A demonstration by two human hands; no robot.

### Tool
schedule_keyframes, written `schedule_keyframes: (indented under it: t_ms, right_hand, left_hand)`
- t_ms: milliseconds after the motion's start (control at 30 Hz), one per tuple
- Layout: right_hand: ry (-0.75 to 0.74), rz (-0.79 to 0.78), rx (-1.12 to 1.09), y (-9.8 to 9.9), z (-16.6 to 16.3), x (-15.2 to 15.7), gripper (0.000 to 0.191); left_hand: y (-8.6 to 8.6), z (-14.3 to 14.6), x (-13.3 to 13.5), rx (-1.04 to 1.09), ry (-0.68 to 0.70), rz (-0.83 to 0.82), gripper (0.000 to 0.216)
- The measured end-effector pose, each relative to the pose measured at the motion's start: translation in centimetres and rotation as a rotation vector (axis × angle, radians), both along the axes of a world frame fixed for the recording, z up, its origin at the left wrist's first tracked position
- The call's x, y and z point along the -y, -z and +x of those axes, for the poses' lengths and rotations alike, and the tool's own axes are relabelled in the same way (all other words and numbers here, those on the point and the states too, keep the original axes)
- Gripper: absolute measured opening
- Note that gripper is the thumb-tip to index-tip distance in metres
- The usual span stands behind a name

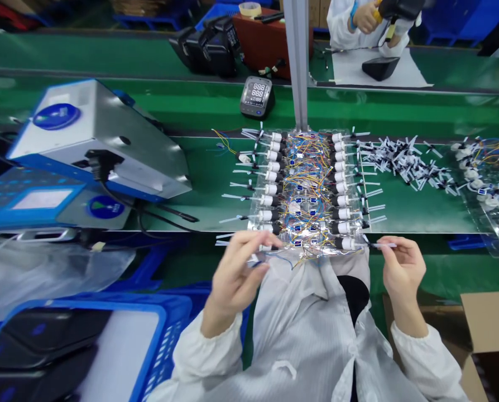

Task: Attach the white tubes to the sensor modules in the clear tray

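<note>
A clear plastic tray (325, 251) lies at the bench's near edge, packed with small white-and-black cylindrical parts (341, 215) in two columns. Coloured wires and small blue-screened boards fill the space between them. My right hand (402, 268) pinches a thin white tube (387, 245) beside the nearest part on the right. Over the tray's near left corner is my left hand (236, 273), its thumb and fingers apart. What its fingertips touch there is partly hidden.
A pile of short white tubes with black ties (412, 162) lies right of the tray, near another filled tray (494, 195). A boxy instrument (102, 139) stands left. Behind are a digital monitor (257, 97), a metal post (297, 61) and a co-worker's hand (364, 18).
</note>
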State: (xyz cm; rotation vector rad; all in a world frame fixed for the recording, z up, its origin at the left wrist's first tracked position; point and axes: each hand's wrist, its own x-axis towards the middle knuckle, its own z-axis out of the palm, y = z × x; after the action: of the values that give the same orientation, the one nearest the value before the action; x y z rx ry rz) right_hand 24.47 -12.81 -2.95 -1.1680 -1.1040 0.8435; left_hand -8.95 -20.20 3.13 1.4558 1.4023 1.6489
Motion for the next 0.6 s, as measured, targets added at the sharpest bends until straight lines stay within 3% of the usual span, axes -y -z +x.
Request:
schedule_keyframes:
  t_ms: [100, 200, 300, 467, 600]
  right_hand:
    - [-0.077, 0.072, 0.008, -0.8, -1.3, 0.0, 0.007]
    - [-0.184, 0.083, 0.019, -1.4, -2.3, 0.2, 0.01]
    - [-0.313, 0.09, -0.009, -2.0, -2.9, 0.2, 0.022]
    - [-0.442, 0.073, 0.018, -2.6, -3.9, -0.1, 0.024]
    - [-0.442, 0.037, -0.024, -2.8, -4.6, -0.3, 0.023]
  left_hand:
    - [-0.6, 3.9, -2.3, -0.03, 0.427, -0.025, 0.055]
    - [-0.1, 7.3, -3.9, -0.017, 0.59, -0.175, 0.055]
    - [0.7, 9.4, -5.0, 0.063, 0.566, -0.273, 0.044]
    - [1.7, 10.1, -5.9, -0.101, 0.367, -0.081, 0.016]
    - [2.1, 10.2, -6.1, -0.079, 0.302, -0.102, 0.014]
